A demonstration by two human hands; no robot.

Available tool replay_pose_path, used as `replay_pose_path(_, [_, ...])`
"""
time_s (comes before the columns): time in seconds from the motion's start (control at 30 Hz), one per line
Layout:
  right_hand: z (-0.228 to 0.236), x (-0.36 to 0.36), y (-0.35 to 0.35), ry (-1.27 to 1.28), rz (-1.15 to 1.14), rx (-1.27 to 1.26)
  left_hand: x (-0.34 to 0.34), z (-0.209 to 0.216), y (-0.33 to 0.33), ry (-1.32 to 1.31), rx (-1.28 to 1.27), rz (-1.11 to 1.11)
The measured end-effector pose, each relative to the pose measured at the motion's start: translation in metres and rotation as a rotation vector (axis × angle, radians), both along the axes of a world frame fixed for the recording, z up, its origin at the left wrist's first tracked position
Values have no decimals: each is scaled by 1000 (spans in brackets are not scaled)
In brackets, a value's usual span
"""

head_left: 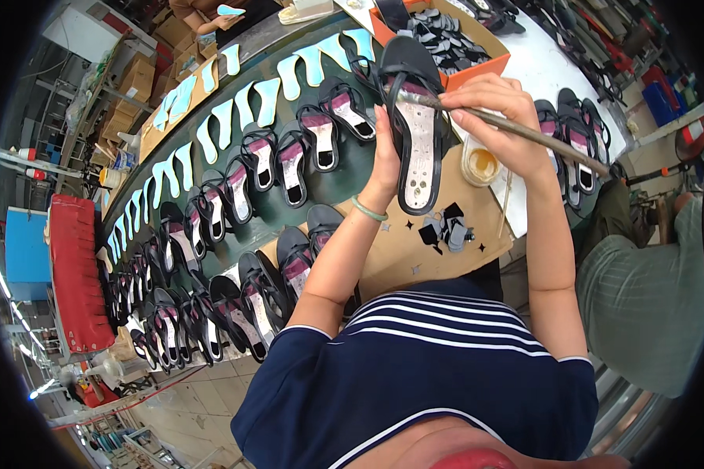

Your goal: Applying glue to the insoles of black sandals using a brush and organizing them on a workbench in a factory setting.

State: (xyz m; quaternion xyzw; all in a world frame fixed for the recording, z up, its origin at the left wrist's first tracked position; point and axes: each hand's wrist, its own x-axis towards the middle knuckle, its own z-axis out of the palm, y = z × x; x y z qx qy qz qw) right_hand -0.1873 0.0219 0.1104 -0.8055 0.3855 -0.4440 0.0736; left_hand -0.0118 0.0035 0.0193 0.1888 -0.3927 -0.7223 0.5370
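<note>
A black strappy sandal (420,152) stands upright before me, its pale, unlined footbed facing me. My left hand (385,156) is closed on its left side, with a green bangle at the wrist. Closed round the wooden handle of a brush (544,141), my right hand (497,109) brings the bristle end inside the sandal, under the straps near the toe. Below that hand is an open jar of yellowish liquid (481,164). Several small black and grey pads (449,228) lie on a sheet of cardboard (387,262) beneath the sandal.
Rows of similar sandals (293,164) fill the green bench surface to the left, with light-blue insole pieces (266,102) behind them. An orange box (481,70) holds many dark pads at the back. More sandals (577,148) sit at right. Another person's hand (211,23) shows across the bench.
</note>
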Motion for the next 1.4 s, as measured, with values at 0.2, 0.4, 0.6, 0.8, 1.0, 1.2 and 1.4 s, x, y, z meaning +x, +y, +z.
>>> replay_pose_path(0.2, [8,4,3,-52,70,-22,3,4,1,-43,12,59])
replay_pose_path(0.4, [10,-3,3,-29,84,35,5,1,-2,-39,-11,36])
replay_pose_path(0.6, [11,-8,5,-89,110,178,8,-2,-4,-67,-51,17])
replay_pose_path(0.8, [5,-7,14,-128,92,190,6,-5,-7,-31,-54,68])
replay_pose_path(1.0, [4,2,40,-146,-25,47,10,-7,-11,-20,-53,80])
replay_pose_path(1.2, [-28,27,37,-122,-238,-162,3,-2,-9,59,-49,88])
replay_pose_path(1.4, [-37,29,34,-191,-183,-72,0,-1,-6,110,-38,99])
